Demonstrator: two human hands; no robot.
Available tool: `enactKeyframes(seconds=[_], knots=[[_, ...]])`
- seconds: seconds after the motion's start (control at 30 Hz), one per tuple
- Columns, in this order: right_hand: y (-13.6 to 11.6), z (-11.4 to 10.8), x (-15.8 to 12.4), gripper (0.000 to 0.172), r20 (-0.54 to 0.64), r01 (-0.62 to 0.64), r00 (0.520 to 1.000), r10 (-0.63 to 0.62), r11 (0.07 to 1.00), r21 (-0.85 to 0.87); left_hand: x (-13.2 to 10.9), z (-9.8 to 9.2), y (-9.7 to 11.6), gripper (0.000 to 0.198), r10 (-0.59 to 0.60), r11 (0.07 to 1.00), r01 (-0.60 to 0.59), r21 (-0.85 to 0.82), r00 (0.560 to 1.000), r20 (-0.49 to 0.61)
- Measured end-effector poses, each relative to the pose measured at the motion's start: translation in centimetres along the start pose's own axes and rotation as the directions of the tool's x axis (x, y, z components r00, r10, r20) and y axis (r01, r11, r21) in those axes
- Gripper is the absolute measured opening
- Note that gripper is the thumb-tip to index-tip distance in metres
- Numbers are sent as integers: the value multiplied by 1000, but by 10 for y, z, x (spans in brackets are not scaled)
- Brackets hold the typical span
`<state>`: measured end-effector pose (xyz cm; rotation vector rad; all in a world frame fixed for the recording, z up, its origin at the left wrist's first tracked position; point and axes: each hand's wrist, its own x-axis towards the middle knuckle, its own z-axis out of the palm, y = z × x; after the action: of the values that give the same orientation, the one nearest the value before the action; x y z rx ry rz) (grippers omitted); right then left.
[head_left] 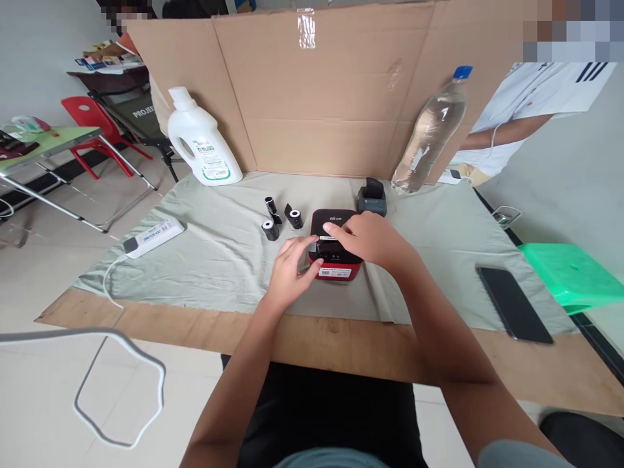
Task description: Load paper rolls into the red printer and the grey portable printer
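A box-shaped red and black device [335, 273], which looks like a small printer, stands at the middle of the cloth with a white label on its front. Across its top lies a shiny black strip or roll [330, 247], partly covered by my fingers. My left hand [292, 268] is at the device's left side, thumb and fingers apart, fingertips at its edge. Over the top right comes my right hand [363, 239], thumb stretched out and the other fingers curled down, their tips hidden. Just behind is a small dark grey printer [372, 201] with black paper rising from it.
Black paper rolls [270, 229] lie left of the device. A white detergent bottle [205, 146] and a clear bottle [431, 136] stand before a cardboard screen [322, 91]. A power strip [155, 238] is at left, a phone [514, 304] at right. A person [517, 123] stands behind.
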<state>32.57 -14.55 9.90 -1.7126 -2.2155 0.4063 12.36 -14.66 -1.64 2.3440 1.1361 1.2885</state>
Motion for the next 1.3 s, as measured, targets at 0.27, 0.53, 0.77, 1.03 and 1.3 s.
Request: enactKeyframes(seconds=[0.27,0.53,0.77,1.03,1.3], knots=[[35,21,-15,67,-149,84,988,-50,970,230,6,-8,2,25,-4,1000,-1,28,988,154],[88,105,-50,90,-275,114,961,19,881,460,-18,25,-22,97,-272,856,379,-352,909,317],[80,107,-29,97,-336,204,940,-64,893,401,-5,27,-26,89,-269,876,350,-333,926,266],[106,87,52,88,-429,231,903,6,836,498,103,29,-47,75,-220,931,283,-232,939,265],[137,84,119,87,-363,188,931,26,819,542,145,79,-88,69,-409,880,443,-172,890,202]])
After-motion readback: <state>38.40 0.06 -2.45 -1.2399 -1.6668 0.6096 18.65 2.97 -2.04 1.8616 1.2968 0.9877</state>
